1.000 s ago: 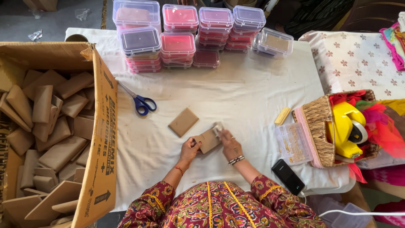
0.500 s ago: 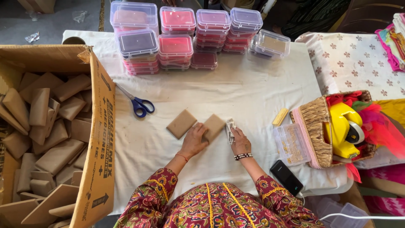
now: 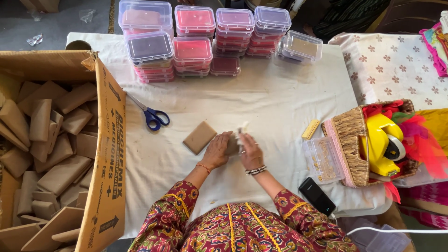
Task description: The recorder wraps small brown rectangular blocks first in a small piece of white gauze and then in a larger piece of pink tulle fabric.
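Since the frame half a second before, both hands had drawn together over the small brown packet (image 3: 232, 145), which had lain flat beside the other one. The left hand (image 3: 217, 150) pressed against the packet's left side with fingers curled around it, grasping it. The right hand (image 3: 250, 151) met it from the other side, and its fingers pinched a small pale scrap (image 3: 243, 128) at the packet's top edge. The packet sat low over the white-covered tabletop (image 3: 261, 102), mostly hidden between the two hands; whether it touched the cloth could not be told.

Just left of the hands a second flat brown packet (image 3: 199, 137) lay alone on the cloth, apart from the fingers. Farther left, blue-handled scissors (image 3: 150, 115) rested near a large cardboard box (image 3: 105, 154) filled with many more brown packets (image 3: 51, 140). Along the far edge stood stacks of clear lidded plastic tubs (image 3: 191, 44) holding red, pink and dark contents. To the right of the hands lay a small yellow piece (image 3: 311, 129), a clear compartment case (image 3: 323, 160) and a black phone (image 3: 317, 196) near the tabletop's near edge. A woven basket (image 3: 349, 140) beside the case held a yellow tape dispenser (image 3: 383, 144) and bright fabric. The person wore a patterned red sleeve on each arm and a beaded bracelet (image 3: 255, 171) on the right wrist.
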